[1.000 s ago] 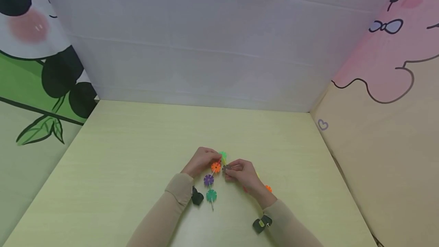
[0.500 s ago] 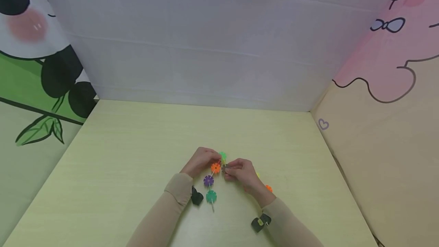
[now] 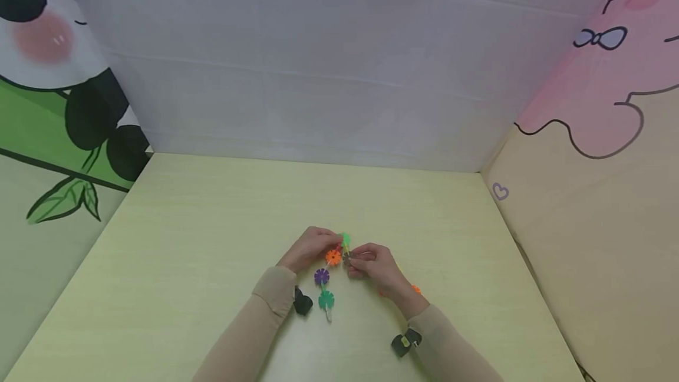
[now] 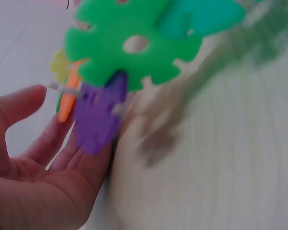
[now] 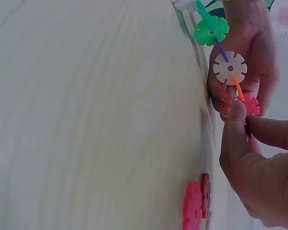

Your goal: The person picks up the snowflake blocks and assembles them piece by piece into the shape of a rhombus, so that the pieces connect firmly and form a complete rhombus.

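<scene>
A chain of notched plastic snowflake discs hangs between the hands, with an orange disc (image 3: 333,257), a purple disc (image 3: 321,277) and a green disc (image 3: 326,299) in the head view. My left hand (image 3: 313,247) holds the chain near its upper end, by a light green disc (image 3: 345,240). Close on the right, my right hand (image 3: 378,267) pinches a dark disc (image 3: 347,258) between thumb and fingers. In the right wrist view, a red disc (image 5: 252,104) and a white disc (image 5: 230,68) sit just beyond that pinch. The fingers partly hide where the pieces join.
Pink and dark red discs (image 5: 193,206) lie on the pale wooden table (image 3: 239,205) by the right forearm, which partly hides loose pieces; an orange disc (image 3: 416,289) shows there. A white wall (image 3: 329,75) stands behind, and printed panels (image 3: 583,193) flank the sides.
The hands keep nearly the same place and grip. The chain's lower end has swung slightly up, and the right hand has shifted very little.
</scene>
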Tool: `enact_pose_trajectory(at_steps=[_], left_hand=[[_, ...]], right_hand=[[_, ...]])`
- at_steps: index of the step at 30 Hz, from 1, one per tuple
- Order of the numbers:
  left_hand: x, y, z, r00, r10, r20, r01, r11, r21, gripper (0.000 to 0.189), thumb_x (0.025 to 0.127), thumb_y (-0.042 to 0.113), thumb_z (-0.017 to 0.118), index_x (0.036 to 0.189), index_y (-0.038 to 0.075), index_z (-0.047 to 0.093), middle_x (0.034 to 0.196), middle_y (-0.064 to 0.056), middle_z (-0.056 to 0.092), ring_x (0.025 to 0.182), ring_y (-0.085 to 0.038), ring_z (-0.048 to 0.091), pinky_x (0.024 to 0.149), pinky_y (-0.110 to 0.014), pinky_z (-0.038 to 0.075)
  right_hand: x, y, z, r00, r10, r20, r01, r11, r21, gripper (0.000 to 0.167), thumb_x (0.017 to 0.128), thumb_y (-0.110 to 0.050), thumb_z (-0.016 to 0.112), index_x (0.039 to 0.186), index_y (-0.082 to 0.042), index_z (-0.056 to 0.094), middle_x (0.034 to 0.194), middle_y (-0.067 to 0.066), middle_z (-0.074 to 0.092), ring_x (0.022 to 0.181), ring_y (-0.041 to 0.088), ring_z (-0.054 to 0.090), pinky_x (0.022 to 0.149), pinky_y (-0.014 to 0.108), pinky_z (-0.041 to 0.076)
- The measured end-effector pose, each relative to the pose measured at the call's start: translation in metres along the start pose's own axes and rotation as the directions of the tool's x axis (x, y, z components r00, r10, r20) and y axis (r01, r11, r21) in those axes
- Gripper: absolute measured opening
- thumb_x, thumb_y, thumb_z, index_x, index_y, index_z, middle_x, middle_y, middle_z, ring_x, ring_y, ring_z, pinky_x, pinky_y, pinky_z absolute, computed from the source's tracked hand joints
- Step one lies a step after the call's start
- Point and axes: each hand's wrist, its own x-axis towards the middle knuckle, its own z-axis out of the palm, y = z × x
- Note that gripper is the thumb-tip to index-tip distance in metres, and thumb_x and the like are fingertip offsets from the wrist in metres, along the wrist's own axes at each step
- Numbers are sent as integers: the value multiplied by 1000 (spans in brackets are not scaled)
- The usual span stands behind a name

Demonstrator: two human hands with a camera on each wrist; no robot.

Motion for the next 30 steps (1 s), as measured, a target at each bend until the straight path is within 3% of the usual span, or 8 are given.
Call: enact_pose_trajectory(at_steps=[3,7,11,20,27,30], left_hand=[[-2,1,-2,999,-5,51,5,1000,0,31,84,34,72,98,5,70,89,-5,65,79,-17,57,73,-32,46],[-6,3,-1,994,-7,107,11,999,-36,40,82,21,75,115,2,63,96,-9,66,79,-21,62,75,-35,51],[-10,7,0,995,-13,104,14,1000,-2,51,79,13,76,124,0,57,97,-10,67,81,-23,64,77,-36,50],[-13,11,1,997,-20,74,16,998,61,49,73,5,73,120,-1,60,91,-8,68,76,-20,64,77,-37,50],[-11,9,1,997,-32,76,31,999,7,45,74,-2,70,117,-5,61,86,-11,69,68,-20,64,72,-38,52],[-9,7,0,996,-46,74,47,999,-11,46,74,-3,70,118,-5,60,89,-11,69,67,-20,64,70,-37,52]], right_hand=[[0,-1,-3,1000,9,0,-9,1000,-11,30,89,4,62,115,14,51,102,28,62,87,36,66,78,41,52],[3,-3,-8,1000,30,4,-30,1000,-9,30,90,5,61,116,14,50,104,29,62,89,37,66,79,43,51],[2,-9,-9,999,45,25,-45,999,-5,28,89,7,60,115,15,50,104,31,62,91,40,64,81,45,50],[-9,-24,-6,999,18,42,-17,1000,-15,30,89,7,60,115,17,49,104,33,61,89,39,65,81,46,50],[4,-6,-12,999,31,45,-28,998,-60,32,91,4,60,119,15,51,106,31,61,90,38,65,81,45,50],[5,0,-17,1000,12,8,-11,988,-155,31,91,0,61,119,10,54,102,24,65,85,32,67,74,41,53]])
